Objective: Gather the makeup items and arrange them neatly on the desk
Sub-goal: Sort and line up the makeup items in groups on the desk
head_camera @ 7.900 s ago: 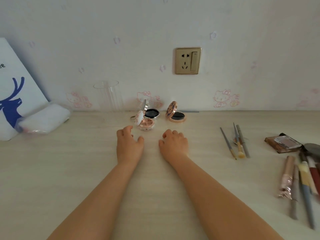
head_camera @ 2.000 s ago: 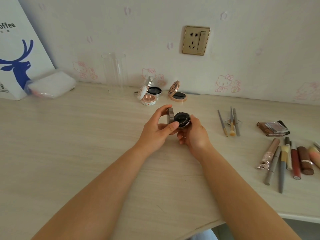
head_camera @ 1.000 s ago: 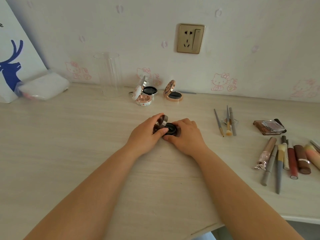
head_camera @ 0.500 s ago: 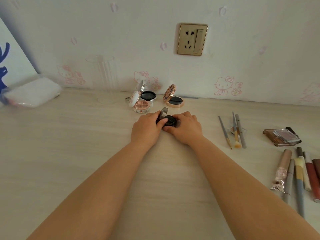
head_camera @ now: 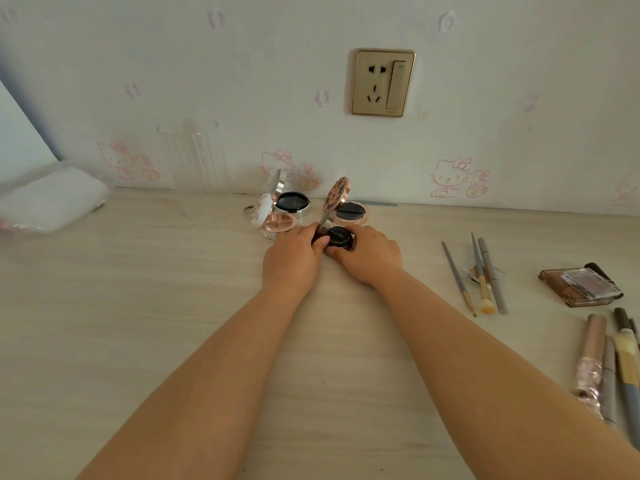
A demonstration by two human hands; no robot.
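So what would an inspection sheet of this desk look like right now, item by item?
Surface: pale wood-grain desk, set against the wall.
Job's things: black compact, lid open, held by both hands; three open compacts behind it; brushes, palette and tubes at the right.
Clutter: clear glass; white packet at the left.
Hands: left hand and right hand both grip the black compact.
Cables: nothing seen.
Surroundings: gold wall socket; cartoon cat stickers on the wall.
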